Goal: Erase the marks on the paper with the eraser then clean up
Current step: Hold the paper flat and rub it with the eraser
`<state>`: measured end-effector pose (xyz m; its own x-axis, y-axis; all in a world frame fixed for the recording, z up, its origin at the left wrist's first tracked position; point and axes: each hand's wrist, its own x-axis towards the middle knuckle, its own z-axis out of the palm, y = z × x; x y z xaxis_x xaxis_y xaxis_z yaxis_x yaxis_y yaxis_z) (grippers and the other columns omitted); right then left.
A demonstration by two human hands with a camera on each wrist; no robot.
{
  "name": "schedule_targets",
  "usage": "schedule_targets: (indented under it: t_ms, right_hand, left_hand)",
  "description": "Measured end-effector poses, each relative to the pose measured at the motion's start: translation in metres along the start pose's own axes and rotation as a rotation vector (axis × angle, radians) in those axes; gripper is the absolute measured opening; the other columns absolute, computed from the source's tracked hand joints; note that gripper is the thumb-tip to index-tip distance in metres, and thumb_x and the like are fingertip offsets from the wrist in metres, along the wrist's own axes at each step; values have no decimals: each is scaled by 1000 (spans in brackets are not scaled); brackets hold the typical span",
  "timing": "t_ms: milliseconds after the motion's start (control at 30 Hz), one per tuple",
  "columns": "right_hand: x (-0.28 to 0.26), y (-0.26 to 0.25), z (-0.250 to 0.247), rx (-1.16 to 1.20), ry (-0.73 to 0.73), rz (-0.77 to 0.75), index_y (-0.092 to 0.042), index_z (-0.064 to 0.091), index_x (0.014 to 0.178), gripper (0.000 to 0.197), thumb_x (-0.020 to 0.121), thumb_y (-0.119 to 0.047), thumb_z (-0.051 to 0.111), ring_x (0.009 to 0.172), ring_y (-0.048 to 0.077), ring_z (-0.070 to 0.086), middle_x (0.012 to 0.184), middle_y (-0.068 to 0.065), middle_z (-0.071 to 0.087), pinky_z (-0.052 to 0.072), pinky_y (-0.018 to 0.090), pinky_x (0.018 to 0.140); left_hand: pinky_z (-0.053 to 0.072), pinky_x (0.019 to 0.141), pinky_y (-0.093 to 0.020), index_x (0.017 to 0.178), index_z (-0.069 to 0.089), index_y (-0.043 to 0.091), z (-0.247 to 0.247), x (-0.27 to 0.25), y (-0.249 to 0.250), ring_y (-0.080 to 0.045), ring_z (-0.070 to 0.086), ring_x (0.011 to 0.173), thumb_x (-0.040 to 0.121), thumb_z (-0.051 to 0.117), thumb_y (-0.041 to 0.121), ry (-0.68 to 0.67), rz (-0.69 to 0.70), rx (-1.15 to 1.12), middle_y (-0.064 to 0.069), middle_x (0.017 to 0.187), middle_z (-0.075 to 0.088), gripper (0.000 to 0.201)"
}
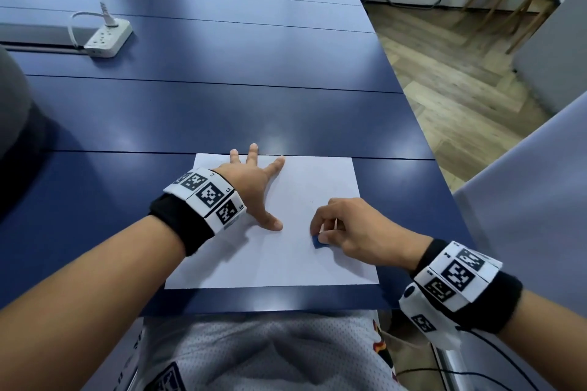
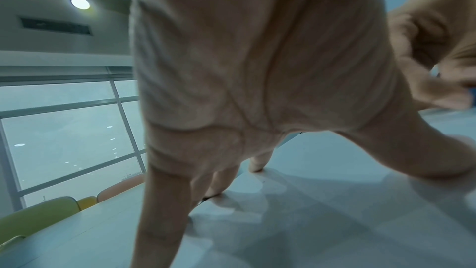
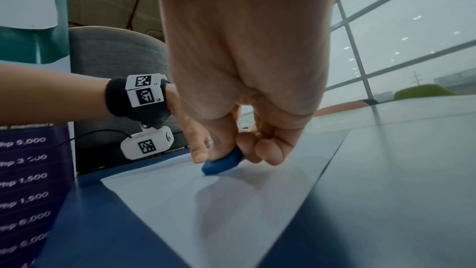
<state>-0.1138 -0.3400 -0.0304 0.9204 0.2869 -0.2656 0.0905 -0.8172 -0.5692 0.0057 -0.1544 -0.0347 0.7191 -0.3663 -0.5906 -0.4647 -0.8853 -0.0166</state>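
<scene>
A white sheet of paper point(image 1: 286, 263) lies on the blue table near its front edge. My left hand point(image 1: 254, 187) presses flat on the sheet's upper left part, fingers spread and straight; the left wrist view shows the left hand point(image 2: 231, 89) from below with its fingertips on the paper point(image 2: 322, 221). My right hand point(image 1: 343, 231) pinches a small blue eraser point(image 1: 317, 241) between thumb and fingers, and its lower edge touches the sheet. In the right wrist view the eraser point(image 3: 221, 163) is tilted, one corner on the paper point(image 3: 231, 211). Only faint specks show on the sheet.
A white power strip point(image 1: 108, 38) with a plugged cable lies far back left on the table point(image 1: 222, 104). The table's right edge drops to a wooden floor point(image 1: 460, 89). Chairs stand beyond the far edge. A grey chair back point(image 3: 115, 52) is at my left.
</scene>
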Motion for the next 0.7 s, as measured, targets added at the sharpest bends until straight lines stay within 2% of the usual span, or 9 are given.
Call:
schedule_targets:
  t_ms: [133, 267, 333, 367, 433, 533, 600, 700]
  right_hand:
    - [-6, 0, -2, -59, -96, -27, -25, 70, 88, 14, 86, -13, 62, 76, 9, 58, 89, -7, 58, 51, 25, 70]
    - [-3, -1, 7, -40, 12, -14, -21, 67, 95, 11, 90, -17, 59, 79, 8, 54, 94, -8, 54, 45, 18, 73]
    - [-10, 2, 14, -32, 33, -7, -23, 64, 95, 8, 91, -19, 59, 81, 7, 53, 94, -12, 53, 44, 18, 75]
    - [-17, 5, 17, -24, 65, 1, -24, 62, 93, 6, 91, -20, 59, 81, 7, 54, 94, -14, 52, 45, 20, 76]
    - [-32, 13, 25, -45, 227, 16, -26, 59, 92, 4, 91, -22, 59, 84, 8, 54, 96, -15, 51, 46, 25, 77]
    - [-55, 20, 45, -113, 455, 22, -31, 53, 92, 14, 88, -19, 59, 94, 4, 53, 102, -20, 54, 41, 28, 79]
    - [-64, 23, 61, -79, 534, 14, -33, 51, 91, 21, 83, -15, 59, 107, -5, 50, 110, -23, 57, 38, 30, 85]
    - [-66, 24, 74, -60, 595, 26, -34, 50, 92, 23, 82, -15, 57, 113, -11, 46, 118, -23, 57, 33, 28, 92]
  left_hand:
    - [26, 112, -61, 150, -18, 41, 0, -1, 0, -44, -10, 146, 57, 76, 74, 3, 6, 1, -11, 160, -24, 137]
    - [27, 111, -62, 151, -17, 40, -1, -1, -5, -46, -10, 146, 58, 76, 73, 7, 10, 1, -7, 160, -23, 136]
    - [28, 110, -62, 151, -16, 41, -1, -2, -8, -45, -11, 146, 58, 77, 73, 2, 9, -4, -5, 161, -24, 135]
    - [28, 110, -62, 151, -16, 41, -1, -2, -8, -44, -11, 146, 58, 77, 73, 0, 12, -4, -4, 161, -24, 135]
    - [29, 110, -62, 151, -16, 41, -1, -2, -9, -43, -11, 147, 57, 77, 73, -1, 16, -7, -3, 160, -24, 135]
    - [30, 109, -62, 151, -15, 41, 0, -1, -10, -41, -11, 147, 57, 77, 73, -5, 22, -8, -2, 161, -24, 136]
    - [31, 109, -62, 152, -14, 40, 0, 0, -12, -40, -9, 148, 56, 77, 74, 2, 30, 3, -2, 161, -23, 136]
    - [31, 109, -56, 153, -12, 39, 0, -1, -14, -40, -5, 148, 58, 75, 75, 37, 60, 14, -2, 162, -19, 134]
